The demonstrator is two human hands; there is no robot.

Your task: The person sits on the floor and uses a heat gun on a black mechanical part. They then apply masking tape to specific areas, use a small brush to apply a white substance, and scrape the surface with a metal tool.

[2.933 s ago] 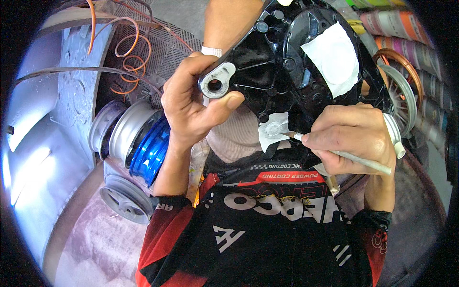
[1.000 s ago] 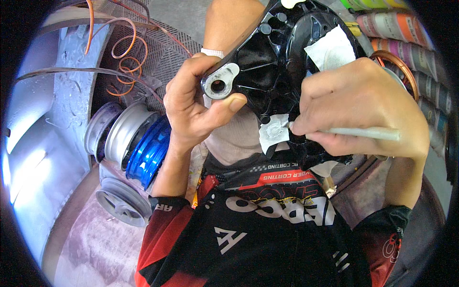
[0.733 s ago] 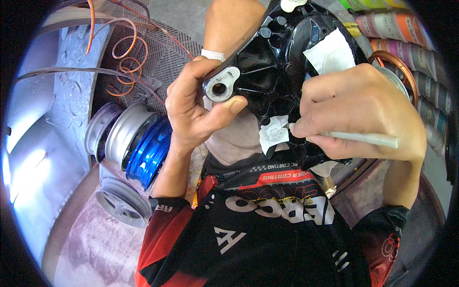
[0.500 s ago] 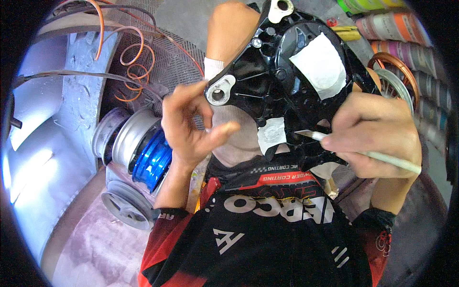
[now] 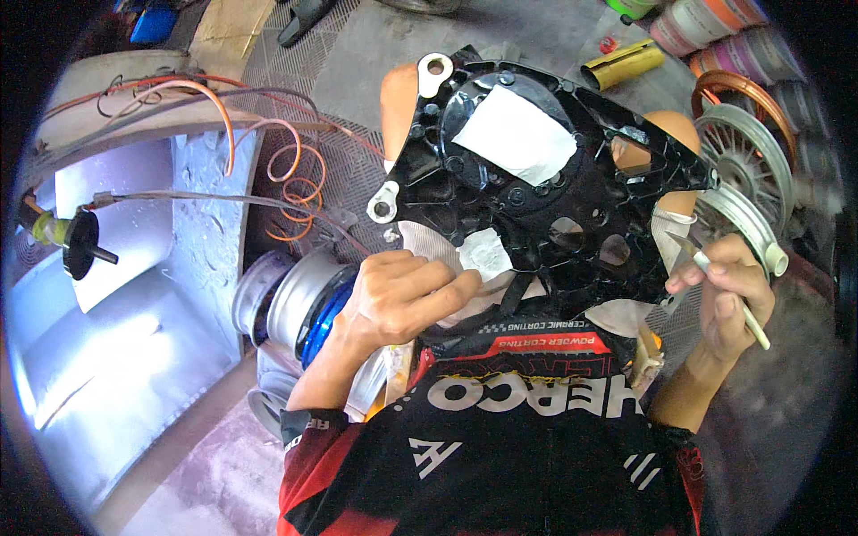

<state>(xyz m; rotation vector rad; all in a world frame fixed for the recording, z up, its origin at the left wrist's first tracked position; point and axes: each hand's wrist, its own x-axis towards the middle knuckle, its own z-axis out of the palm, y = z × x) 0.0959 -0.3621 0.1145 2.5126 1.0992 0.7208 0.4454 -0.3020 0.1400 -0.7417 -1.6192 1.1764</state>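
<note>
A glossy black casting with pale metal lugs lies across my lap. A large white paper patch covers its raised round section; a smaller crumpled patch is on its lower left. My left hand is curled just left of that small patch, fingers bent, their tips and what they may grip hidden. At the right, clear of the casting's face, my right hand holds a slim craft knife with a pale handle, its blade pointing up and left.
Wheel rims stand left, beside a lit sheet-metal enclosure with a spray gun and coiled hoses. Right are spoked wheels and stacked containers. A yellow tube and a black sandal lie on the floor.
My left hand has left the lug and moved down. My right hand has pulled the knife rightward off the small patch. The view has shifted, showing more floor.
</note>
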